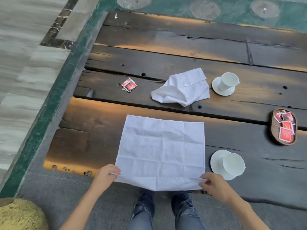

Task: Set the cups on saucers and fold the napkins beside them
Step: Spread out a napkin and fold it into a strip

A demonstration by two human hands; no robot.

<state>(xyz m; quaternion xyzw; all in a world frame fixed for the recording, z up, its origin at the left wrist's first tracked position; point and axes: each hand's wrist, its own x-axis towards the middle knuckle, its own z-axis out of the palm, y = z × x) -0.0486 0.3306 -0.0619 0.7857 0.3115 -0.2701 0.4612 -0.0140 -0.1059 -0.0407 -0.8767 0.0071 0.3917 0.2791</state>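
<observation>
A white napkin (162,146) lies spread flat on the dark wooden table (166,52), its near edge hanging over the table's front. My left hand (106,174) pinches the near left corner and my right hand (214,183) pinches the near right corner. To its right a white cup (233,164) stands on a white saucer (217,161). Farther back a second white napkin (182,88) lies crumpled. Right of it another white cup (228,81) stands on its saucer (216,84).
An oval wooden tray (274,135) with several red packets sits at the right edge. A few red packets (129,85) lie loose at the middle left. A yellow cushion (20,214) is at the lower left. My legs in jeans (166,213) are below the table edge.
</observation>
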